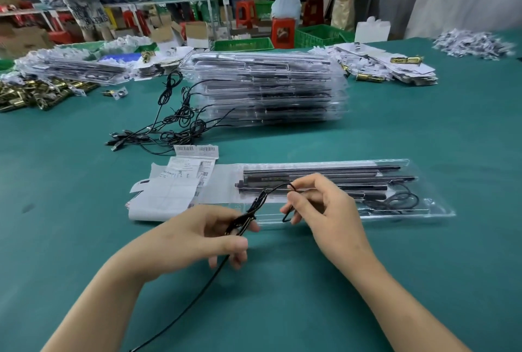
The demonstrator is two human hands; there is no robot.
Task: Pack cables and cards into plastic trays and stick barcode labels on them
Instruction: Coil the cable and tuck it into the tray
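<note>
Gripping a thin black cable [255,204], both hands work just above the green bench [423,267]. The left hand [197,235] is closed around a bunched part of the cable between thumb and fingers, and the loose end trails down past the wrist toward the lower edge of the view. The right hand [322,204] pinches a loop of the same cable between thumb and forefinger, its other fingers curled loosely.

Just behind the hands lies a clear plastic tray [435,210], long side across the view. It holds several black rods [322,172] lying side by side, with a coiled black cable [395,199] in the compartment toward its right end. To the left of the tray, touching or overlapping its end, sits a pile of white printed cards [166,196]. Just beyond that pile is a short strip of barcode labels [196,149].

Farther back stands a tall stack of filled clear trays [265,88], and to its left a tangle of loose black cables [169,122] spreads over the bench. Gold-coloured packets [34,94] are heaped at the far left, and white paper scraps [471,43] are piled at the far right.
</note>
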